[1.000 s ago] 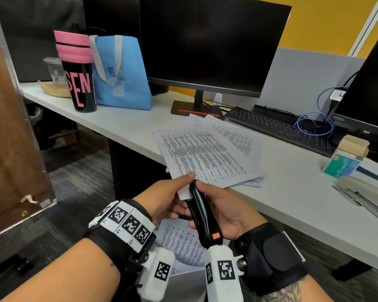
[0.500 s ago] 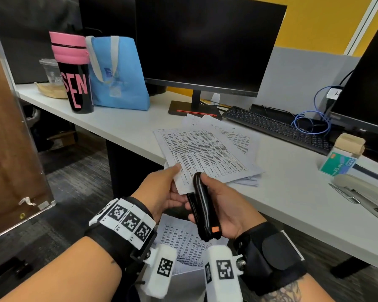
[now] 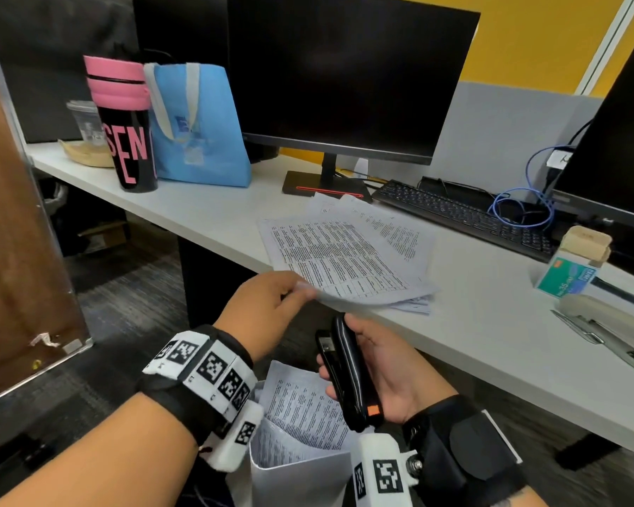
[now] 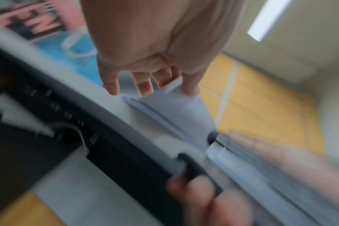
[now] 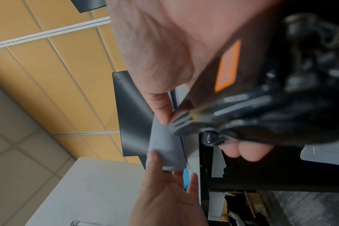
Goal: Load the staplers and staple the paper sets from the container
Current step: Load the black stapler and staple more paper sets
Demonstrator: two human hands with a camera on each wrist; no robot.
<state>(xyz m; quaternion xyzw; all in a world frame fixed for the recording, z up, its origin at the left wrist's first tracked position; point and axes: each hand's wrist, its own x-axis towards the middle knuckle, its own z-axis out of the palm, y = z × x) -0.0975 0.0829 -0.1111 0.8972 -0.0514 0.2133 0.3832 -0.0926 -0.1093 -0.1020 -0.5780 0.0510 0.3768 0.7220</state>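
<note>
My left hand point(image 3: 298, 291) pinches the near corner of a printed paper set point(image 3: 339, 261) that lies on the stack at the desk's front edge; the left wrist view shows the thumb and fingers on that corner point(image 4: 171, 87). My right hand point(image 3: 348, 360) grips a black stapler point(image 3: 352, 382) with an orange label point(image 5: 227, 65), held upright just below the desk edge and apart from the paper. Below my wrists stands a white container point(image 3: 301, 477) with more printed sheets point(image 3: 301, 408) in it.
A beige stapler point(image 3: 601, 323) and a green staple box point(image 3: 568, 278) lie on the desk point(image 3: 491, 323) at the right. Behind the papers stand a monitor point(image 3: 344, 78), a keyboard point(image 3: 465, 217), a blue bag point(image 3: 198, 129) and a pink-lidded cup point(image 3: 125, 126).
The stapler has come away from the paper corner and dropped lower in my right hand. My left hand has carried the paper set up and forward onto the desk stack.
</note>
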